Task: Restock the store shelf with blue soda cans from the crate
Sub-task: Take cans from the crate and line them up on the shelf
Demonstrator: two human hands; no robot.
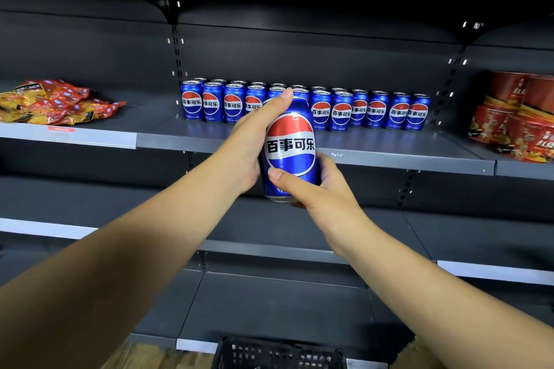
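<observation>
Can rows [305,105] mid shelf [389,156]; snack bags [57,102] left, tins [518,120] right.

A blue soda can [290,153] with a red, white and blue round logo is held upright in front of the shelf [389,156] edge. Two rows of matching cans [341,111] stand upright along the shelf's rear. The black crate [278,353] sits below.

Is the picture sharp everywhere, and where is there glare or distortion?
Head view: the held can is sharp, with glare streaks on its blue side; the red tins at the right edge look blurred; the shelf edge bows from the wide lens; the crate below is dark.
</observation>
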